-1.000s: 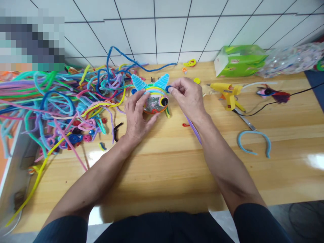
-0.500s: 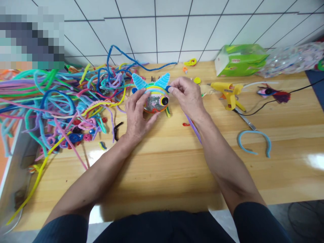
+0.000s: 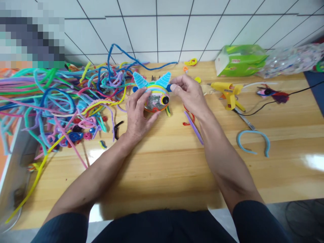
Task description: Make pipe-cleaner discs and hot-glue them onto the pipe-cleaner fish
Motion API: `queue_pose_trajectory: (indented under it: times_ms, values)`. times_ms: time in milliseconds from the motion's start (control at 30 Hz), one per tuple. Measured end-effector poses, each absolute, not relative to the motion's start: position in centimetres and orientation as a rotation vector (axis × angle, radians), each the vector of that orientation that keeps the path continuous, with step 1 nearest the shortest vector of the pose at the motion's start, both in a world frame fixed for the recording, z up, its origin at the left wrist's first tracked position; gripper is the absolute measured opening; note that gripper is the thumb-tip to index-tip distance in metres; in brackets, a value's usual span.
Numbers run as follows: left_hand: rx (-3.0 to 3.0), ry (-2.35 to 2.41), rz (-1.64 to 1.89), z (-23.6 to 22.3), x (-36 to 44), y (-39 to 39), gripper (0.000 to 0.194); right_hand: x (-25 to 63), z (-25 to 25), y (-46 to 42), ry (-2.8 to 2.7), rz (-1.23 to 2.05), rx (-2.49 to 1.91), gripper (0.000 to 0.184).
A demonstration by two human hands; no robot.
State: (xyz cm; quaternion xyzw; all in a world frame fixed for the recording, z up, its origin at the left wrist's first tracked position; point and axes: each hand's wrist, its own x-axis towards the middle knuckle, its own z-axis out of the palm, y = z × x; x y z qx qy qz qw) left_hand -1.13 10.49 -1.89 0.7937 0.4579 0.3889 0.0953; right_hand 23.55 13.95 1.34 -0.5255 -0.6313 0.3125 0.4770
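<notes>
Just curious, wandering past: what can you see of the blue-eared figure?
The figure has a clear, speckled body, fuzzy-looking coloured bands on top, two ridged blue ears pointing up, one black eye showing. It seems to rest on the table. The left hand grips its side, partly hiding it; the right hand pinches a dark blue piece beside one ear.

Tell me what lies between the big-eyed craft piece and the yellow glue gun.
In the head view, the right hand lies between the craft piece and the glue gun, with a yellow disc and small pale scraps beside it.
</notes>
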Motion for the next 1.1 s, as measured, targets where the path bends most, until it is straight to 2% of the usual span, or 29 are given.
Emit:
queue_pose_trajectory:
  times_ms: [167, 400, 833, 1100]
  values:
    - [2.346, 1.360, 1.162, -1.9, -1.0, 10.4, 0.074, 24.1, 1.1, 14.3, -1.577, 0.740, -1.279, 0.018]
    - [2.360, 1.342, 1.171, -1.9, -1.1, 10.5, 0.074, 23.3, 1.1, 13.8, -1.568, 0.709, -1.316, 0.029]
    - [2.381, 1.320, 1.196, -2.2, -1.1, 10.5, 0.074, 23.1, 0.7, 13.8, -1.558, 0.687, -1.276, 0.028]
    - [2.452, 1.323, 1.234, -2.2, -0.9, 10.1, 0.070, 23.0, 1.5, 13.6, -1.565, 0.701, -1.227, 0.019]
